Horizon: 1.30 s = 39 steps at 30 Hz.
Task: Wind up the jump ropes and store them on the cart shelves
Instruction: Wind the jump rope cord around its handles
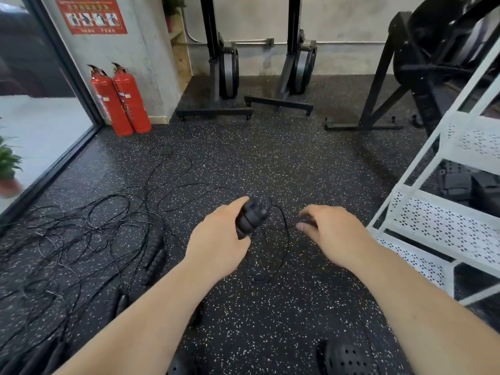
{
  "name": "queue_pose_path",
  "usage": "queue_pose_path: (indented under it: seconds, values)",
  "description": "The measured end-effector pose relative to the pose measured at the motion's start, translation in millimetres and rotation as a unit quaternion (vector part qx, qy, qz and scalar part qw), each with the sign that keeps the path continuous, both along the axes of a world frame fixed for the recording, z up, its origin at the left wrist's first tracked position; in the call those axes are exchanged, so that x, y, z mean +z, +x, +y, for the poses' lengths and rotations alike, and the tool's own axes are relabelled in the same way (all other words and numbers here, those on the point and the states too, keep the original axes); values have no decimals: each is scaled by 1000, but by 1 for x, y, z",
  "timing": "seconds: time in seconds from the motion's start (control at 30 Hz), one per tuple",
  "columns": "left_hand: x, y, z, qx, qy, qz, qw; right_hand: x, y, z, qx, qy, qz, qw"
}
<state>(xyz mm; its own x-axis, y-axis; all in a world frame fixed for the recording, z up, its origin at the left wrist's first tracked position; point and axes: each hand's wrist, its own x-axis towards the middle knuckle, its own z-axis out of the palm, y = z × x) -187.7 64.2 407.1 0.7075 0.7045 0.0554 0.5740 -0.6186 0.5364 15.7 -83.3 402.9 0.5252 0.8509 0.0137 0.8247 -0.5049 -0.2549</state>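
My left hand (219,236) is curled round a pair of black ribbed jump-rope handles (250,216), held bunched together and pointing up and away from me, above the middle of the speckled rubber floor (270,158). My right hand (332,231) hovers just beside them, thumb and forefinger pinching the thin black cord (285,247) that runs off the handles. That cord hangs in a loose loop between my two hands.

The other jump ropes (81,234) lie in a wide tangle of thin black loops on the floor toward its left edge, by the glass wall (40,77). Two more ribbed handles (155,257) lie side by side at the near edge of that tangle, just left of my left forearm.

The white cart (433,220) stands at the right edge of the floor, close by my right hand. Its perforated shelves are stepped one above another, and dark blocks (465,185) sit on one of them.

Along the far edge of the floor two red fire extinguishers (120,100) stand upright against the wall, touching each other, and two black rowing machines (227,69) are stood on end beside them. A potted plant (8,169) shows beyond the glass. One of my black perforated shoes (346,358) shows at the near edge.
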Motion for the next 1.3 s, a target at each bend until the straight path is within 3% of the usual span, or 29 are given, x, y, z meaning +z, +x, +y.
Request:
queue_pose_path:
  seconds: [0.07, 0.17, 0.3, 0.4, 0.53, 0.63, 0.8, 0.93, 1.13, 1.2, 1.3]
  values:
    - [-1, 1, -2, -22, 108, 38, 993, -1, -3, 0, -4, -20, -16, 1000]
    - [-3, 1, -5, -54, 199, 46, 977, 4, -8, 1, -10, 2, -6, 1000]
    - [0, 1, -7, -84, 238, 39, 967, 20, -20, 5, 56, 95, 147, 983]
    - [7, 2, -13, -79, 146, -20, 986, 26, -32, 8, 53, 123, 250, 959]
    - [8, 4, -15, -24, -77, -146, 986, 31, -36, 11, 35, 183, 327, 926]
    - [7, 10, -12, 32, -207, -234, 950, 32, -31, 14, 45, 211, 266, 939]
    - [14, 18, -18, 107, -400, -362, 835, 30, -37, 17, 24, 236, 196, 951]
    - [19, 25, -28, 136, -484, -417, 757, 22, -63, 23, 40, 250, 120, 960]
    - [18, 29, -26, 194, -530, -436, 701, 5, -96, 26, 97, 220, 4, 971]
    - [16, 28, -23, 226, -529, -458, 678, -2, -105, 26, 107, 192, 17, 975]
    - [8, 26, -16, 251, -542, -473, 648, -8, -112, 25, 95, 227, 89, 965]
